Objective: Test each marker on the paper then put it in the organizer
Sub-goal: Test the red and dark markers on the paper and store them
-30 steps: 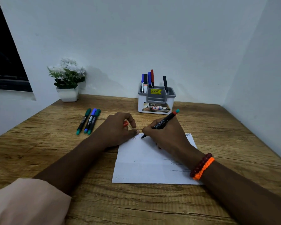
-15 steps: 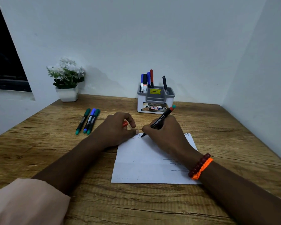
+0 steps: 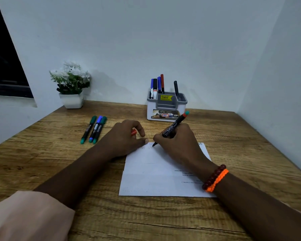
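Sleeve (image 3: 24,216) lowest in view, forearms stretched over the desk (image 3: 42,171). Two bracelets (image 3: 215,178) on my right wrist, one of dark red beads, one orange.

Paper (image 3: 155,180) flat on the wood, a few printed lines upside down near my right wrist. Earlier test squiggles run along its far edge.

Right hand (image 3: 179,145) grips the marker (image 3: 174,126) in a writing hold, tip down on the paper's far edge. Over the last second the barrel has swung a little more upright and the tip has crept along the squiggle line; small strokes, so the test mark is being made. Judgement: this marker is mid-test, not yet ready for the holder.

Left hand (image 3: 125,138) rests at the paper's far left corner, fingers curled round a small orange-red cap (image 3: 133,132), thumb pressing by the sheet. It has not shifted. Likely this marker's cap, so recapping comes next, then stowing.

Three markers (image 3: 94,129) lie side by side to the left, two green, one blue, touching one another, well apart from the paper. Untouched; I take them as still to test.

Organizer (image 3: 167,106) stands beyond my hands near the wall, several markers upright in it: blue, black, red.

Potted white flowers (image 3: 70,84) far left corner. Wood-grain desk, plain pale walls on three sides, dark window (image 3: 3,66) at left. Light dim.
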